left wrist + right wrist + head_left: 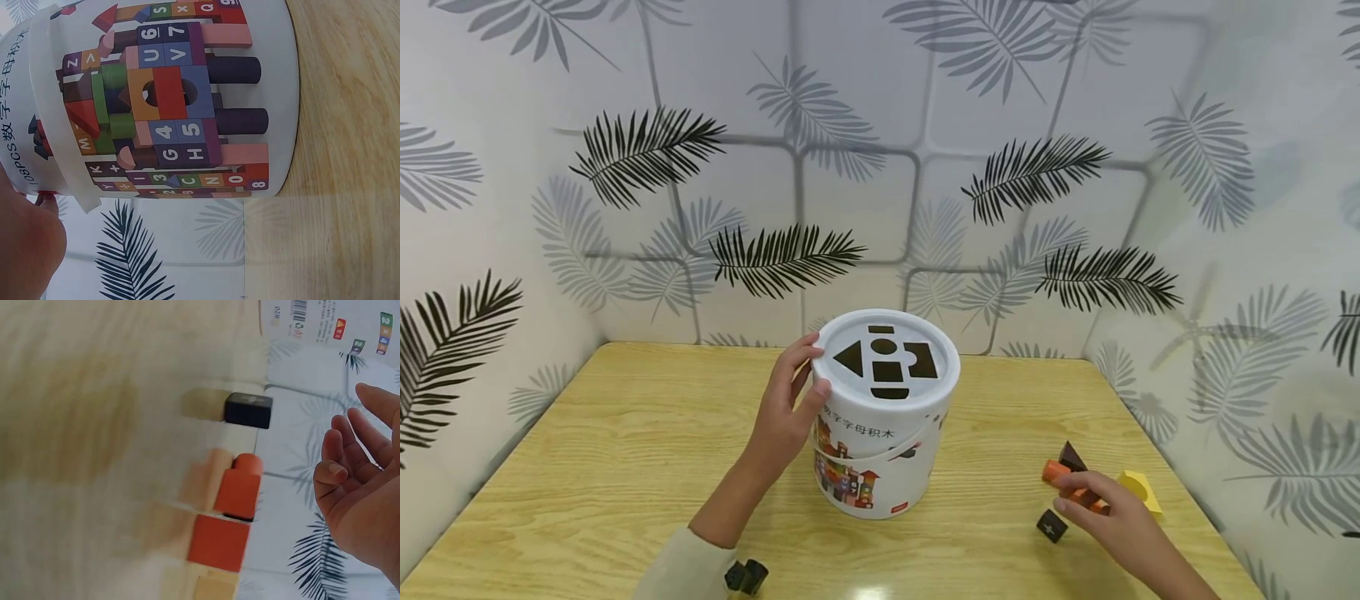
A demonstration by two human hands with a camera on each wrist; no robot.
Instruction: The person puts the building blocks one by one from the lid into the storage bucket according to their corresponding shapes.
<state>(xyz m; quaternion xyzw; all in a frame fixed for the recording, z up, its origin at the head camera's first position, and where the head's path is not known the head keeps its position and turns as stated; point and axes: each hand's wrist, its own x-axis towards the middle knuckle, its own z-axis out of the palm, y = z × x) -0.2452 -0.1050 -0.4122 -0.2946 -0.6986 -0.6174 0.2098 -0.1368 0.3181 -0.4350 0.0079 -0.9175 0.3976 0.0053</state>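
Empty was the right hand (1108, 512), with its fingers loosely bent, close to the orange blocks (1056, 471). Near these lay one black cube (1052, 526), one dark triangular block (1072, 457) and one yellow block (1149, 496). With thumb and fingers apart, the left hand (786, 408) rested against the upper edge of the white bucket (880, 446), which stood upright on the wooden table (647, 450).

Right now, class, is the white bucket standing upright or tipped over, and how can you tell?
Upright: the white bucket stands base-down on the table, its holed lid facing up.
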